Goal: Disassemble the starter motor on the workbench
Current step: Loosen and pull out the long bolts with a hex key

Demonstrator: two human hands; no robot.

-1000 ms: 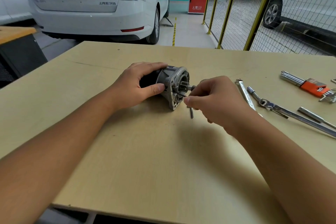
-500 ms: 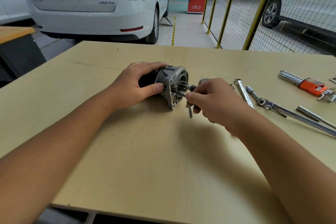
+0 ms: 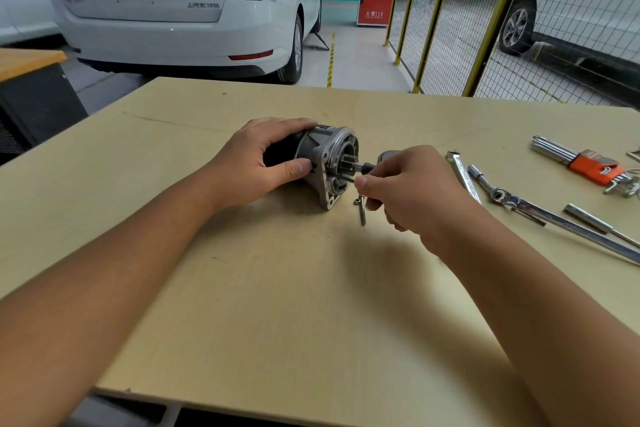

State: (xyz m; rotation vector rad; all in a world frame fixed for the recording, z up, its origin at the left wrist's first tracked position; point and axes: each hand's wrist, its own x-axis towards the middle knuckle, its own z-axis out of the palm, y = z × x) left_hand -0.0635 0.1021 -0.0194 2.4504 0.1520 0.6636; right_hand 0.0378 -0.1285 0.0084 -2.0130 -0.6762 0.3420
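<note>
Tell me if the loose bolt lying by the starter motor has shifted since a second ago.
No. The loose bolt lies where it did, just below the starter motor's flange.

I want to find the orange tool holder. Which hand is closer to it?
Right. The right hand is beside the starter motor, well short of the orange hex key holder at the table's right side. The left hand grips the motor, farther away.

Both forearms are bare from the near edge of the picture up to the wrists, with no sleeve showing. The left hand (image 3: 258, 163) and the right hand (image 3: 412, 187) wear no gloves. No ring, watch or band shows on either wrist or on the fingers (image 3: 294, 168). The nails that show are cut short.
</note>
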